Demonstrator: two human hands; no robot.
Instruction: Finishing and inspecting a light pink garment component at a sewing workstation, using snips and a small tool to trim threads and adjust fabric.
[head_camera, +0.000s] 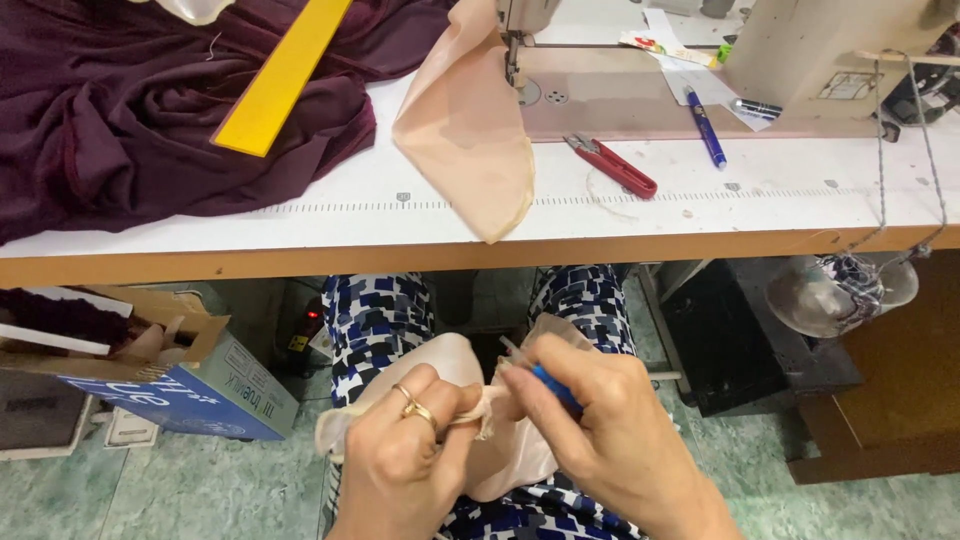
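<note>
Over my lap, my left hand (405, 445), with rings on it, pinches a peach fabric piece (455, 365). My right hand (600, 420) grips a small blue-handled tool (555, 388) whose tip touches the same fabric's bunched edge between the two hands. The tool's working end is mostly hidden by my fingers. Another peach fabric piece (465, 125) hangs off the sewing table's front edge under the machine's needle (513, 55).
On the white sewing table (330, 215) lie dark purple cloth (120, 110), a yellow ruler (285, 75), red thread snips (615, 165) and a blue pen (705, 130). A sewing machine (800, 50) stands at the back right. A cardboard box (150, 375) sits on the floor at the left.
</note>
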